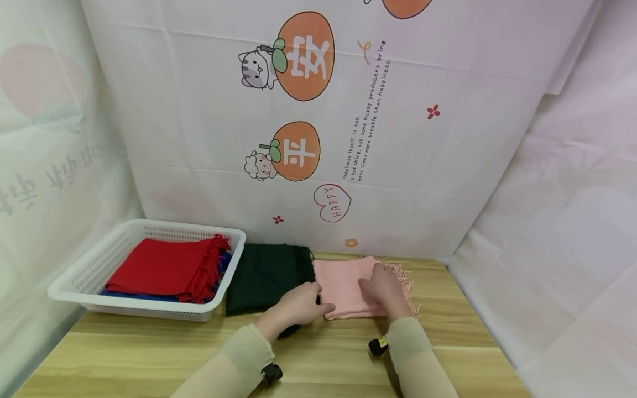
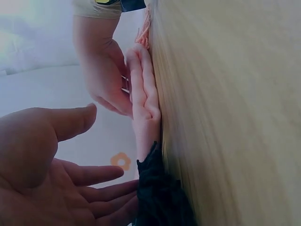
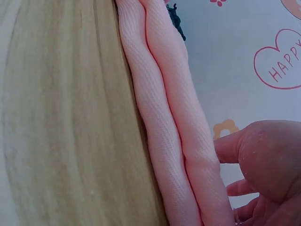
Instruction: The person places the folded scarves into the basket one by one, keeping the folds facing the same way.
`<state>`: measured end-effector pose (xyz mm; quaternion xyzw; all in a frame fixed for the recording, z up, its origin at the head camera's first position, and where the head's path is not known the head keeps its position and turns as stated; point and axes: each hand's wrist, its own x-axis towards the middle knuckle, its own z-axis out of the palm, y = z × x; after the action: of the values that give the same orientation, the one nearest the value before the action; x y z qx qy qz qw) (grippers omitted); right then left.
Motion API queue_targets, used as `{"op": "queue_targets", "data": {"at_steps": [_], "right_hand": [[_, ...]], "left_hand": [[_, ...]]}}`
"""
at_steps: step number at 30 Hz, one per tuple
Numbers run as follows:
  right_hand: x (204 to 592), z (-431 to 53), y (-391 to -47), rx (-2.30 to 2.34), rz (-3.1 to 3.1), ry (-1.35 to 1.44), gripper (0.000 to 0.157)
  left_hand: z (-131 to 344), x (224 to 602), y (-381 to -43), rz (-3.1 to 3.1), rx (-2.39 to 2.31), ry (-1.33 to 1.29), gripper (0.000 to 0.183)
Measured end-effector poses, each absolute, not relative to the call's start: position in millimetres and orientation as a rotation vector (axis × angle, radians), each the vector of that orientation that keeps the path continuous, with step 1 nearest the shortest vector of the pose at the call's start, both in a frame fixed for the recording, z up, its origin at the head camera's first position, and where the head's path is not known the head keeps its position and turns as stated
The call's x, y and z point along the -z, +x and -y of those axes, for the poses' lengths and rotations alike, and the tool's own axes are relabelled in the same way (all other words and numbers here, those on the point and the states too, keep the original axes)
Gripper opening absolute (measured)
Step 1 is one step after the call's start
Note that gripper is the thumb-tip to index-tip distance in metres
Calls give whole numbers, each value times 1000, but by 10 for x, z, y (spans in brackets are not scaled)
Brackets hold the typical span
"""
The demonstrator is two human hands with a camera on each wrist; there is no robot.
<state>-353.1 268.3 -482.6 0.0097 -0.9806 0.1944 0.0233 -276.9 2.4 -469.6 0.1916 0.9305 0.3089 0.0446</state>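
Note:
A folded pink scarf [image 1: 343,287] with fringe on its right side lies flat on the wooden table. My right hand [image 1: 385,287] rests on its right part, fingertips touching the cloth; the right wrist view shows thumb and fingers [image 3: 273,169] against the folded layers [image 3: 174,122]. To the left lies a folded dark green scarf [image 1: 264,282], its fringe bordering the pink one. My left hand [image 1: 301,304] is over that border, fingers extended and thumb apart. In the left wrist view, its fingertips reach the dark fringe [image 2: 162,197] and grip nothing.
A white perforated basket [image 1: 84,301] stands at the left, holding a folded red scarf [image 1: 164,265] on top of blue cloth [image 1: 129,296]. A printed sheet [image 1: 408,204] hangs behind the table [image 1: 338,359], and pale sheets hang on both sides.

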Motion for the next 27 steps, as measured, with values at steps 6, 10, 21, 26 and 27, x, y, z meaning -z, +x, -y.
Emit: {"op": "queue_targets", "data": {"at_steps": [6,10,21,26,27], "right_hand": [[4842,-2694,-3558,-582,3052,13,73],[4836,-2707,-3560,-568,3053,14,65],[4822,-2706,-3539,-511,3074,-13,63],[4836,-2710,-3535,-458,3083,-48,65],[4840,-2711,-3533,-447,3083,-55,65]], "left_hand": [[-68,4711,-2786,-2862,-863,572,41],[-121,4736,-2811,-2907,-797,518,45],[-221,4762,-2858,-2940,-733,374,42],[-258,4783,-2880,-2954,-755,343,44],[-261,4786,-2882,-2952,-770,337,44]]}}
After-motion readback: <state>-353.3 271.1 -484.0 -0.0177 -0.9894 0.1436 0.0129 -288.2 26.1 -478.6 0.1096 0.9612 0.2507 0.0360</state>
